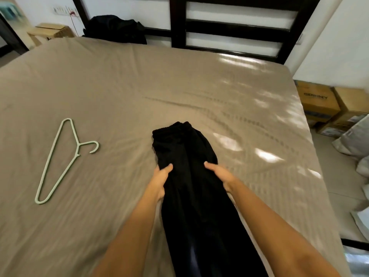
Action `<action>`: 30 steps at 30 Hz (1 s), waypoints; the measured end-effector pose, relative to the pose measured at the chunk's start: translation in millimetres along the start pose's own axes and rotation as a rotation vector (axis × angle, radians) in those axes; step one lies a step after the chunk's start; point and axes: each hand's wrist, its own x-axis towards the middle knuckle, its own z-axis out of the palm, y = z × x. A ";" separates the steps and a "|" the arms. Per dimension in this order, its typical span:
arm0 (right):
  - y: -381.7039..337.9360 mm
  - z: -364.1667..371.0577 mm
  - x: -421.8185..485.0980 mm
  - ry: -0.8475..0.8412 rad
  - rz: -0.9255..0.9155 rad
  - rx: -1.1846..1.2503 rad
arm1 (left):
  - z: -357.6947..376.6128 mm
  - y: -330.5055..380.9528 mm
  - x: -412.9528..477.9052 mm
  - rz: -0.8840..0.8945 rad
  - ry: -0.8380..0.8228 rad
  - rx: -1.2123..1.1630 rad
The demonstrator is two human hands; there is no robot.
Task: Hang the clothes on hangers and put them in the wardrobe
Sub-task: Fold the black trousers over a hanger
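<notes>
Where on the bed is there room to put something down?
Bare sheet between the green hanger and the black trousers, across the stretch beyond them to the dark clothes pile, and right of the trousers. Crowded: where the left hand and right hand grip them.

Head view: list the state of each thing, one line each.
black trousers: lying lengthwise on the bed, held, not on a hanger
green hanger: flat on the bed, empty, apart from the trousers
left hand: grips the trousers' left edge
right hand: grips the trousers' right edge
dark clothes heap: bundled at the bed's far edge
</notes>
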 end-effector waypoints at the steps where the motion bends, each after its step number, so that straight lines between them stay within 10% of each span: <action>1: -10.0 -0.1 2.0 -0.004 -0.016 0.057 | 4.8 15.4 2.7 0.057 -0.008 0.001; 10: -125.4 -20.9 16.8 0.156 -0.610 0.280 | 80.1 139.9 32.3 0.608 -0.043 0.326; 17: -33.9 -74.4 -27.1 0.396 -0.137 -0.724 | 39.1 -3.1 26.7 0.146 0.202 0.847; 24: 178.9 -77.4 -163.7 0.472 -0.079 -0.831 | 19.5 -151.9 -131.3 0.329 0.231 0.814; 30: 310.0 -72.5 -221.7 0.533 0.195 -0.759 | 22.5 -193.0 -204.0 -0.135 -0.122 1.034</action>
